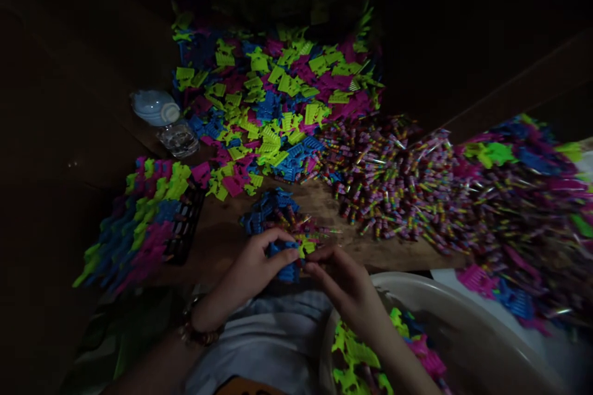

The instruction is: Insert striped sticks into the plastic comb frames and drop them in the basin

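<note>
My left hand (pixel 267 257) is closed, thumb on top, round a blue plastic toy piece (pixel 283 266) with ridged sides. The fingertips of my right hand (pixel 340 274) pinch together at the right side of that piece; whatever is between them is too small and dark to make out. A yellow-green piece (pixel 306 245) shows by the fingertips of both hands. Just beyond them on the wooden board, a small pile of blue pieces (pixel 273 207) lies beside several thin, multicoloured tubes (pixel 319 229) in clear wrapping.
A large heap of yellow, pink and blue pieces (pixel 259 99) covers the back. Wrapped tubes (pixel 398 185) are piled to the right. Rows of pieces stand in a black rack (pixel 186 228) at left, near a pale blue bottle (pixel 155 107). A white basin (pixel 430 287) holds more pieces.
</note>
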Motion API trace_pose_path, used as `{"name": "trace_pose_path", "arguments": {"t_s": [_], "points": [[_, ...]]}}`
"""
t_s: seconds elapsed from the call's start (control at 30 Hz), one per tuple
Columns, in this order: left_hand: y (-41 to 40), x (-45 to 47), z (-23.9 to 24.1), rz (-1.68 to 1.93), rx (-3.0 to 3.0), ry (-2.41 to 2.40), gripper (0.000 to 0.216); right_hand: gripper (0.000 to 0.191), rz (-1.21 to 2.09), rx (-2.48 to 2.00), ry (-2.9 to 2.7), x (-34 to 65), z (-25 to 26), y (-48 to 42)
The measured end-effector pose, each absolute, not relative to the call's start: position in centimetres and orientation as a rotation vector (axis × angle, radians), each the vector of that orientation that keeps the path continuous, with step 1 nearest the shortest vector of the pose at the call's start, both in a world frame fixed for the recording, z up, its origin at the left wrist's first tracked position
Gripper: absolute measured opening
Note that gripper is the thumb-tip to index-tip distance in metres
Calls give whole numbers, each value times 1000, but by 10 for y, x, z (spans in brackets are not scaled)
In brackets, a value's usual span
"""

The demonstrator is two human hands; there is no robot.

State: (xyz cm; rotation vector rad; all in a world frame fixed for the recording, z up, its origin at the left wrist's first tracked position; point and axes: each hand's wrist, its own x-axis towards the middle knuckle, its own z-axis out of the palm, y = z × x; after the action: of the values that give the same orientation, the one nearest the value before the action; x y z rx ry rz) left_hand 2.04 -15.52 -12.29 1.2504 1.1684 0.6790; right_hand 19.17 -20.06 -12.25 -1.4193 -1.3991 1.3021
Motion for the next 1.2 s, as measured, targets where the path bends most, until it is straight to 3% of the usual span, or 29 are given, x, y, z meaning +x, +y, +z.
{"name": "trace_pose_path", "arguments": {"t_s": [0.13, 0.27, 0.33, 0.47, 0.73, 0.87, 1.0, 1.1, 1.2], "points": [[-159, 24, -133, 746, 1466, 1229, 18, 31, 1374, -1469, -1176, 188, -130, -197], [-156, 16, -147, 831, 1705, 1372, 24, 28, 1238, -1565, -1426, 189, -136, -184], [-148, 9, -158, 885, 1834, 1452, 26, 25, 1012, -1731, -1705, 201, -135, -170], [-133, -5, -182, 937, 2098, 1583, 31, 24, 236, -2322, -2024, 241, -135, -134], [-110, -27, -193, 900, 2192, 1853, 34, 35, -41, -2431, -2084, 270, -159, -107], [-86, -30, -197, 757, 2204, 2088, 47, 27, 0, -2378, -2049, 263, -152, -115], [-73, -32, -200, 663, 2183, 2116, 43, 23, 177, -2237, -2024, 254, -136, -131], [-74, -36, -192, 847, 2067, 2023, 44, 32, 551, -1940, -1843, 241, -125, -147], [-83, -33, -174, 1164, 1570, 1747, 43, 39, 1042, -1601, -1407, 222, -121, -160]]}}
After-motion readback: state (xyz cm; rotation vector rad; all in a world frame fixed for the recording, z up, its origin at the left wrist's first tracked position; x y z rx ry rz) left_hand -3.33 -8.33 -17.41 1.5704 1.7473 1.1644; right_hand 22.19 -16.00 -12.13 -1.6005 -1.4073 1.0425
